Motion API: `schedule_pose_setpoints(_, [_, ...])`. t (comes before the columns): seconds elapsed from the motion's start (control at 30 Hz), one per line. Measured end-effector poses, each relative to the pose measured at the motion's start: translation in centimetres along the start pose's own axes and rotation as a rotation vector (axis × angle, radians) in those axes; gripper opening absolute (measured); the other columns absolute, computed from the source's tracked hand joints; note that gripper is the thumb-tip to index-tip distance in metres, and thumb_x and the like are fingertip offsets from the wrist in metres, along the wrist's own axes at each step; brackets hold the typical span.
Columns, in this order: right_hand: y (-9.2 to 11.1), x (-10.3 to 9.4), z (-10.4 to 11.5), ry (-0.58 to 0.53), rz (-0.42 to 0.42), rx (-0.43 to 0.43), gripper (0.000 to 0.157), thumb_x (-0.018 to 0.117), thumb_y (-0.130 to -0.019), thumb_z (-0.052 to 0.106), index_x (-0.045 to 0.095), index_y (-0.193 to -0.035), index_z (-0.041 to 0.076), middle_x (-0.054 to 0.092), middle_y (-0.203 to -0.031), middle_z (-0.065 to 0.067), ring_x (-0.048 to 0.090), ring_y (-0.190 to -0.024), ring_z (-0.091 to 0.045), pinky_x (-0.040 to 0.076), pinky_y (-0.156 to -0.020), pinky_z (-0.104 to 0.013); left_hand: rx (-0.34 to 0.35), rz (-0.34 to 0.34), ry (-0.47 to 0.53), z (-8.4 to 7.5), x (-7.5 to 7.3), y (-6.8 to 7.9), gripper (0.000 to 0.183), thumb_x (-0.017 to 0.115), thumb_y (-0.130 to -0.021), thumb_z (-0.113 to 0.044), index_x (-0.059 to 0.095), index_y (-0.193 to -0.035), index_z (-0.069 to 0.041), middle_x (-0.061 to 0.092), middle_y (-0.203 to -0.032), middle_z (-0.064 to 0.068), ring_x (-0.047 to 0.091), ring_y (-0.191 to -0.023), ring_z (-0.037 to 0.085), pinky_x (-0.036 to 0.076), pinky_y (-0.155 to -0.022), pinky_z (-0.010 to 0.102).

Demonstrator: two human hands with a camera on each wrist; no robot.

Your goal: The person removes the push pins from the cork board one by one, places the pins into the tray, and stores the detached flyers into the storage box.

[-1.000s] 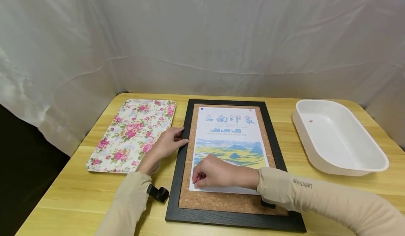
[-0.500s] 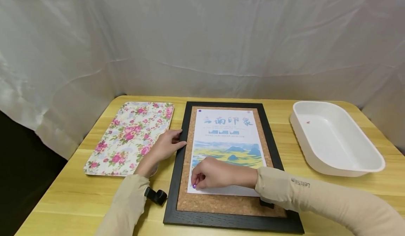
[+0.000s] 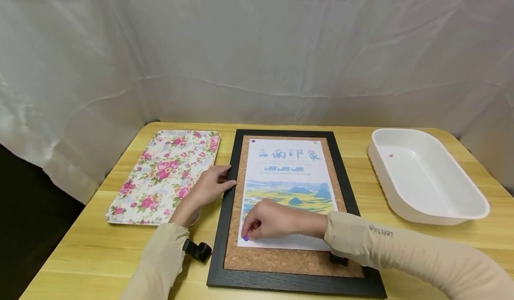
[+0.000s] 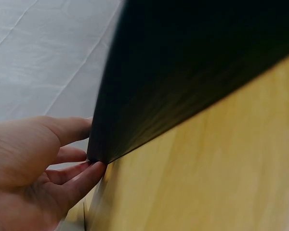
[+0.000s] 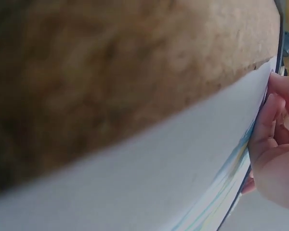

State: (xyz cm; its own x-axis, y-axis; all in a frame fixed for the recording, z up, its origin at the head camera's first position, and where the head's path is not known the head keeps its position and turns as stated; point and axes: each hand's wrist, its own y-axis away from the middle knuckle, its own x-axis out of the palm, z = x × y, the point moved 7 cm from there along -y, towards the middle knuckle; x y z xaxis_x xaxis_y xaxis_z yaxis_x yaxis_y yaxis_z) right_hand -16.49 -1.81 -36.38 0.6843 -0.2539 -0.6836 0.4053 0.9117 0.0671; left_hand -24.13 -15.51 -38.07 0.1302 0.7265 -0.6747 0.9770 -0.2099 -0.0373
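A black-framed cork board (image 3: 281,262) lies flat, with a white landscape poster (image 3: 287,202) on it. At the poster's near left corner my right hand (image 3: 267,219) pinches a purple thumbtack (image 3: 246,238) between thumb and index finger, its tip down at the paper. In the right wrist view the fingertips (image 5: 275,98) meet the corner, the tack mostly hidden. My left hand (image 3: 210,184) holds the board's left edge, thumb on the black rim and fingers (image 4: 94,173) low against its side. Another purple tack (image 3: 253,141) and a pale one (image 3: 315,142) sit at the poster's far corners.
A floral tray (image 3: 164,170) lies left of the board, partly under my left forearm. To the right stands a white plastic basin (image 3: 425,175) with a small red piece (image 3: 391,156) inside. A pale curtain (image 3: 257,59) hangs behind the wooden table (image 3: 120,255).
The purple tack under my right fingertips, hidden at first, has come into sight at the corner. My right hand has barely moved; my left stays on the rim. The head view has shifted slightly.
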Motion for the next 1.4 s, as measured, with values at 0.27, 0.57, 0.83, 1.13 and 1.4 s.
schedule_pose_setpoints(0.27, [-0.3, 0.3, 0.6, 0.144, 0.032, -0.151, 0.007, 0.072, -0.087, 0.007, 0.077, -0.093, 0.005, 0.069, -0.084, 0.004, 0.055, -0.070, 0.007, 0.047, -0.062, -0.010, 0.010, 0.005, 0.001, 0.1, -0.1, 0.1, 0.052, 0.064, -0.094, -0.011, 0.046, -0.137, 0.010, 0.056, -0.125, 0.026, 0.060, -0.107, 0.036, 0.052, -0.088, 0.043])
schedule_pose_setpoints(0.57, [0.0, 0.7, 0.7, 0.226, 0.024, -0.206, 0.007, 0.068, -0.091, 0.010, 0.074, -0.094, 0.008, 0.067, -0.090, 0.003, 0.056, -0.080, 0.003, 0.045, -0.069, -0.009, -0.003, 0.003, -0.005, 0.3, 0.0, 0.2, 0.053, 0.065, -0.094, -0.013, 0.046, -0.138, 0.009, 0.056, -0.126, 0.026, 0.060, -0.107, 0.035, 0.051, -0.088, 0.044])
schedule_pose_setpoints(0.83, [0.5, 1.2, 1.6, 0.464, -0.006, -0.279, 0.007, 0.065, -0.094, 0.015, 0.071, -0.096, 0.012, 0.063, -0.092, 0.004, 0.057, -0.088, -0.004, 0.044, -0.078, -0.010, -0.012, -0.002, -0.018, 0.4, 0.0, 0.2, 0.053, 0.065, -0.094, -0.014, 0.046, -0.138, 0.009, 0.056, -0.126, 0.026, 0.060, -0.107, 0.035, 0.051, -0.088, 0.044])
schedule_pose_setpoints(1.13, [0.5, 1.3, 1.5, 0.496, -0.011, -0.333, 0.008, 0.064, -0.095, 0.017, 0.069, -0.095, 0.011, 0.063, -0.092, 0.003, 0.057, -0.086, -0.004, 0.044, -0.077, -0.010, 0.001, -0.009, -0.015, 0.3, 0.0, 0.0, 0.051, 0.065, -0.094, -0.012, 0.048, -0.137, 0.009, 0.056, -0.125, 0.026, 0.061, -0.107, 0.035, 0.052, -0.088, 0.044])
schedule_pose_setpoints(1.4, [0.0, 0.5, 0.9, 0.144, -0.001, -0.134, 0.004, 0.072, -0.087, 0.007, 0.075, -0.089, 0.006, 0.068, -0.080, 0.005, 0.055, -0.068, 0.007, 0.047, -0.062, -0.010, 0.001, -0.005, -0.018, 0.2, 0.0, -0.1, 0.053, 0.065, -0.094, -0.014, 0.047, -0.137, 0.009, 0.056, -0.125, 0.026, 0.060, -0.107, 0.036, 0.051, -0.089, 0.044])
